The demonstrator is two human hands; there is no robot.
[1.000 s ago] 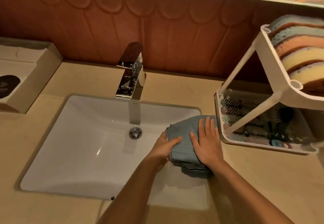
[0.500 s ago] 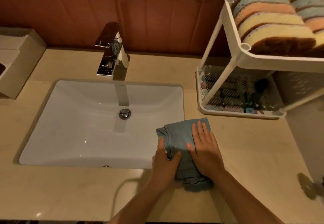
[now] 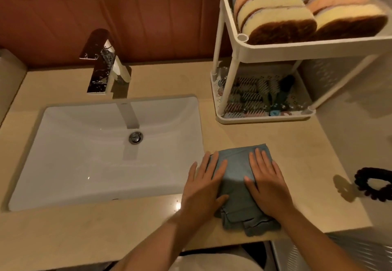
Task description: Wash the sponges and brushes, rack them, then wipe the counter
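A folded blue-grey cloth (image 3: 237, 171) lies on the beige counter (image 3: 84, 228) just right of the sink. My left hand (image 3: 204, 188) presses flat on its left edge, fingers straight. My right hand (image 3: 267, 183) lies flat on its right half. A white two-tier rack (image 3: 273, 48) stands at the back right. Several pastel sponges (image 3: 275, 14) stand on edge on its top shelf. Several brushes (image 3: 254, 99) lie in its bottom tray.
The white basin (image 3: 95, 164) fills the left-centre, with a chrome tap (image 3: 101, 63) behind it. A dark scrunchie (image 3: 375, 183) lies at the counter's right edge. A beige box (image 3: 10, 80) sits far left. The counter's front edge runs just below the cloth.
Both hands slid the cloth from the sink's right rim toward me and rightward onto the counter. The left hand, which gripped the cloth's edge, now lies flat.
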